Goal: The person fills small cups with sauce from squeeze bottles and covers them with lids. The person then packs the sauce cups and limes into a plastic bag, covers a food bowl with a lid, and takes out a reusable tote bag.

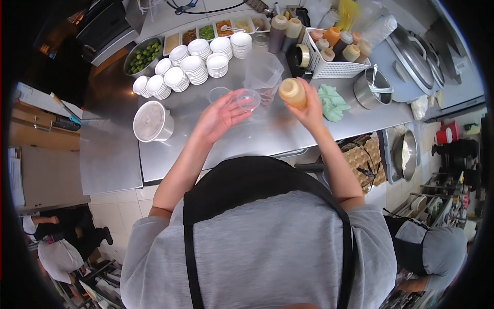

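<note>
Squeeze bottle (292, 92), gripped by my right hand (310, 109), stands out over the bench (185, 147) at upper centre of the frame. I observe my left hand (220, 119) open, palm up, a clear round cup (249, 100) at its fingers. Right of the bottle lies a crumpled green cloth (333, 103); stacked white dishes (193, 70) occupy the upper left.

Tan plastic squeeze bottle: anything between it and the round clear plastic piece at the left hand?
Nothing visible stands between the tan plastic squeeze bottle in the right hand and the round clear plastic piece; a clear plastic container shows beyond the gap.
</note>
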A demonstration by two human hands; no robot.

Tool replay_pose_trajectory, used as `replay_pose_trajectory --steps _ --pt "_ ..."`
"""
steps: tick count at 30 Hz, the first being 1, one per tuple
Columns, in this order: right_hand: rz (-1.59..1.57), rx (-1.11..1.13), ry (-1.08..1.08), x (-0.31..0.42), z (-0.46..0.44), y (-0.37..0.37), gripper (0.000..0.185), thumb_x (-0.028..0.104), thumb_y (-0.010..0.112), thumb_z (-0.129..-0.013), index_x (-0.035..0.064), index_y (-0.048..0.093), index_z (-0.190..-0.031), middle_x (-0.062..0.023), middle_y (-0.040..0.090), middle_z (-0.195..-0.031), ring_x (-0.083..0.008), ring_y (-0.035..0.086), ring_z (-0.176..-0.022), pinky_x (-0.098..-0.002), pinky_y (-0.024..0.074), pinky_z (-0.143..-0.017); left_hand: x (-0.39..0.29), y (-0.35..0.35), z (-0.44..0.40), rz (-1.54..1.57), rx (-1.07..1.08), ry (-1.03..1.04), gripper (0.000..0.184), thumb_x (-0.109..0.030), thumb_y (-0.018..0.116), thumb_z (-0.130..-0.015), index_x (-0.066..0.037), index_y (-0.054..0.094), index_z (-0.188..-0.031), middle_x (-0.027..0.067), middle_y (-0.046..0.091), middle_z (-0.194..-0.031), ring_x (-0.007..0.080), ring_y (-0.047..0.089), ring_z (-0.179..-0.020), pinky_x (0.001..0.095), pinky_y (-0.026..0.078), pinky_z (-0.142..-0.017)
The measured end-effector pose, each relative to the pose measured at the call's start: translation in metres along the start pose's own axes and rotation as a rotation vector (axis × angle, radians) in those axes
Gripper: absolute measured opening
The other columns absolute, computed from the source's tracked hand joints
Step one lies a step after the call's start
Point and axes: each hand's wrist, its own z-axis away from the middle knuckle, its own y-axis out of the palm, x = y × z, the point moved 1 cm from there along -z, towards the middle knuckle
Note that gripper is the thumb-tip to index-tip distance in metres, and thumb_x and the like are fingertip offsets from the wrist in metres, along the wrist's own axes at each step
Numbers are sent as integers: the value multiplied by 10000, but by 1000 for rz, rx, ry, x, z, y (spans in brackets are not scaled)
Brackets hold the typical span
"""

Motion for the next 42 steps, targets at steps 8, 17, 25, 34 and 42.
replay_pose_trajectory --steps 8,17,25,34,42 --pt "643 394 -609 49 -58 -21 642 10 622 -562 208 516 -1163 -38 526 -1010 -217 500 -958 -335 400 -793 0 4 -2 -12 -2 10 491 -302 379 -917 25 312 -1276 197 456 -1195 298 481 -1096 368 391 -949" --pt "731 415 -803 70 -81 -27 575 33 586 -600 250 539 -1131 -20 536 -976 -200 504 -958 -344 414 -794 3 6 -6 4 44 48 510 -290 402 -909 40 295 -1283 205 427 -1225 301 486 -1088 362 401 -938" --pt "732 369 -811 72 -87 -35 539 25 563 -606 251 566 -1095 -9 548 -944 -196 515 -920 -326 416 -773 1 15 -8 31 87 52 519 -279 400 -906 40 273 -1295 218 418 -1233 306 478 -1094 366 392 -948" --pt "665 317 -726 65 -80 -46 542 -13 557 -580 215 589 -1071 -4 559 -916 -194 528 -883 -316 420 -744 -2 28 -12 39 95 23 517 -279 388 -910 43 267 -1296 221 404 -1245 329 463 -1107 377 371 -970" --pt "-152 422 92 26 -40 -33 631 -9 706 -568 97 517 -1161 -46 560 -1086 -211 540 -978 -303 414 -860 -9 48 -8 188 149 -11 479 -260 369 -917 60 302 -1267 243 407 -1238 373 442 -1126 399 357 -985"
